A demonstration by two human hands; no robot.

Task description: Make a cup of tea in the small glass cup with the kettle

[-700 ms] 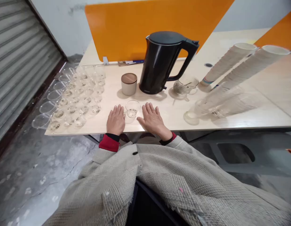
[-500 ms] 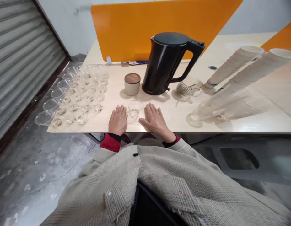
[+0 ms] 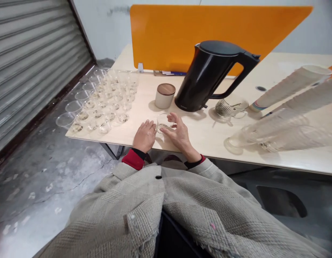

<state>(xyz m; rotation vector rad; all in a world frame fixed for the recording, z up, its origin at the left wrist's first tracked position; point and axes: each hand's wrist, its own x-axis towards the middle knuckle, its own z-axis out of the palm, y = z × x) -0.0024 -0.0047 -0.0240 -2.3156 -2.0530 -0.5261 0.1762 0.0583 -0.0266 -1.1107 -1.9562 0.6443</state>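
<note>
Right hand (image 3: 179, 133): raised from lying flat on the tabletop (image 3: 206, 138) since the earlier frame; now curved about the right side of the clear cup (image 3: 162, 121), with thumb on the near side and fingers on the far side.
Grip: thumb and fingers spread apart around the cup; cannot tell whether pressed on its wall.
Clear cup: upright on the tabletop, between both hands, with dark bits at the bottom.
Left hand (image 3: 144, 137): palm down, holding nothing, just beside the cup; contact hard to tell.
Front edge (image 3: 235, 160): near, on the wearer's side of the grip.
Open room: tabletop right of the grip, up to the clear cup stacks (image 3: 297, 138); a narrower strip left of the left hand, up to the cup rows (image 3: 101, 102).
In the way: lidded canister (image 3: 163, 100) and black kettle (image 3: 198, 82), both beyond the grip.
Farther right: glass pitcher (image 3: 225, 106), then paper cup stacks (image 3: 289, 86).
Backdrop: orange panel (image 3: 166, 39), behind the kettle.
</note>
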